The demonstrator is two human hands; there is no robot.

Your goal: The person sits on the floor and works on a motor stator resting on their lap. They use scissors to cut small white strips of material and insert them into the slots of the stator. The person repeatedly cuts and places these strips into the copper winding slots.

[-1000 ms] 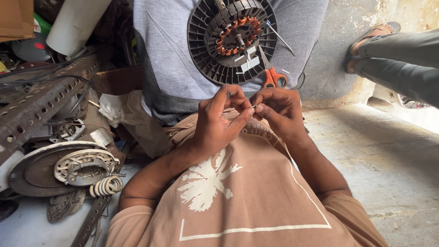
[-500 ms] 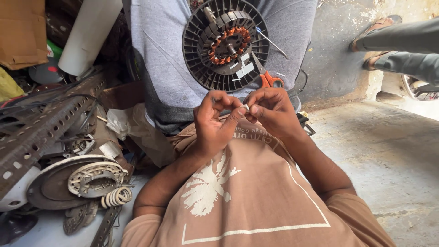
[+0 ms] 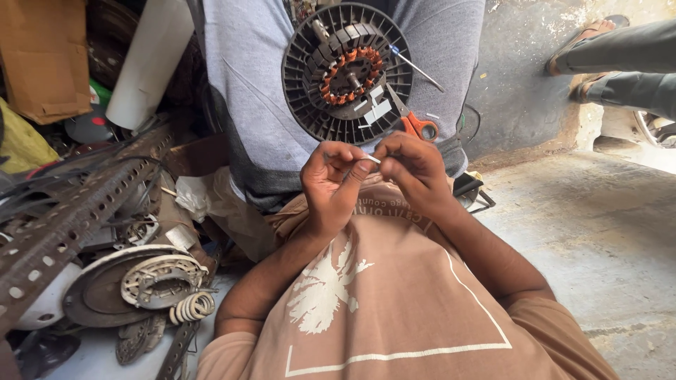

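Observation:
My left hand (image 3: 329, 184) and my right hand (image 3: 413, 170) meet at chest height, both pinching a small white strip (image 3: 371, 159) between fingertips. Just beyond them lies a round black fan motor (image 3: 346, 72) with copper windings around its hub and white strips on its face. Orange-handled scissors (image 3: 417, 125) rest at the motor's lower right edge, and a thin screwdriver (image 3: 417, 66) lies to its right. The motor rests on grey cloth (image 3: 246, 84).
A perforated metal bar (image 3: 63, 225), a round motor cover (image 3: 127, 285) with a wire coil (image 3: 191, 307) and other scrap parts pile at the left. A white tube (image 3: 148, 63) leans at top left. Another person's sandalled feet (image 3: 598, 53) stand at top right on the concrete floor.
The view has shifted so the motor sits lower and nearer. My hands stay together on the white strip, with fingers working it slightly.

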